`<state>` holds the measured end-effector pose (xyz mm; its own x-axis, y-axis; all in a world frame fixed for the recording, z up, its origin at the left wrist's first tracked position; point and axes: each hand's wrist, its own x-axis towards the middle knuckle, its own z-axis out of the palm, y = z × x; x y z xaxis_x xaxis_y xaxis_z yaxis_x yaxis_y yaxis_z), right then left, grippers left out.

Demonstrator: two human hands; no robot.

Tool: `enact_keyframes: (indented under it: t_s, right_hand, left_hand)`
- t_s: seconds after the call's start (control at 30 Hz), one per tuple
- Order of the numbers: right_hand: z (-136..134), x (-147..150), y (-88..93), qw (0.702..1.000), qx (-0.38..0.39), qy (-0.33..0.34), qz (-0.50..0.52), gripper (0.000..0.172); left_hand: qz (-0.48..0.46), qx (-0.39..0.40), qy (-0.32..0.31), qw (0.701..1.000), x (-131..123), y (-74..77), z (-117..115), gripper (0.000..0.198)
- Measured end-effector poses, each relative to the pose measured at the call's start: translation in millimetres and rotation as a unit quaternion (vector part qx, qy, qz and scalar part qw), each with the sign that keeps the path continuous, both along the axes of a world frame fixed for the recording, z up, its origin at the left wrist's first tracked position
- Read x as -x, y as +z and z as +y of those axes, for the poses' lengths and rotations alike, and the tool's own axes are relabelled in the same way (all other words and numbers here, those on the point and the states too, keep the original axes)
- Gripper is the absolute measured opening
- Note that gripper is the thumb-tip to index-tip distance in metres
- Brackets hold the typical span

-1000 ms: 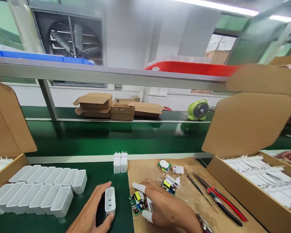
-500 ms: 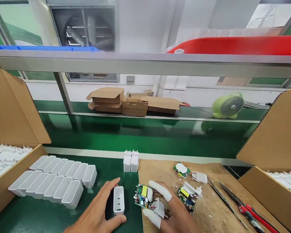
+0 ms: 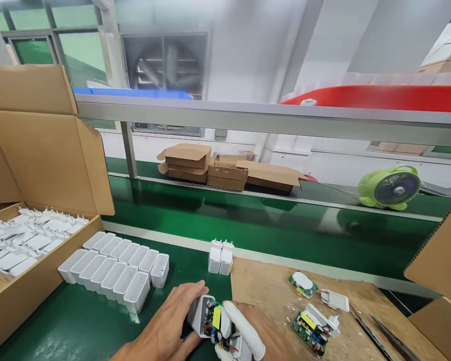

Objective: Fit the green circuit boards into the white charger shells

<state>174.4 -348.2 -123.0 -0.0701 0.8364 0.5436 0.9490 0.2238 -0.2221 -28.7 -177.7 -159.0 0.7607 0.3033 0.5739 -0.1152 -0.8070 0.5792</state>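
Note:
My left hand (image 3: 167, 323) is closed around a white charger housing (image 3: 196, 317), tipped with its mouth toward the right. My right hand (image 3: 261, 331), with white finger cots on two fingers, grips a green circuit board (image 3: 217, 319) with a yellow transformer and a wired white end piece. The board's left end is at the housing's mouth; how far in it sits I cannot tell. On the brown board (image 3: 263, 265) at right lie another circuit board (image 3: 311, 333) and a smaller one (image 3: 303, 284) wired to a white cover (image 3: 334, 300).
Rows of open white housings (image 3: 137, 291) stand at left, beside a carton (image 3: 48, 281) of white plug parts. Two white plug chargers (image 3: 221, 258) stand at the back. Tweezers (image 3: 393, 336) and a thin dark tool (image 3: 372, 333) lie at right, near another carton (image 3: 439, 321).
My left hand has picked up the housing and turned its mouth rightward. My right hand has brought the circuit board left to it. The view has swung to the left.

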Motion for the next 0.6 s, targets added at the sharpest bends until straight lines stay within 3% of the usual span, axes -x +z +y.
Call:
enact_keyframes:
  t_s: [0.2,0.37,0.6]
  right_hand:
    - [-4.7,7.0,-13.4,0.999,0.019,-0.040,0.014,0.096]
    - [-4.7,14.8,-4.8,0.997,0.004,-0.073,-0.014,0.099]
    - [-8.0,16.6,8.6,0.997,0.034,-0.050,-0.044,0.096]
  left_hand:
    - [0.003,-0.001,-0.009,1.000,-5.7,-1.4,-2.5,0.089]
    - [0.057,0.009,-0.007,0.998,-2.0,5.6,-6.9,0.090]
    - [0.063,0.005,-0.019,0.998,-0.2,5.4,-7.2,0.092]
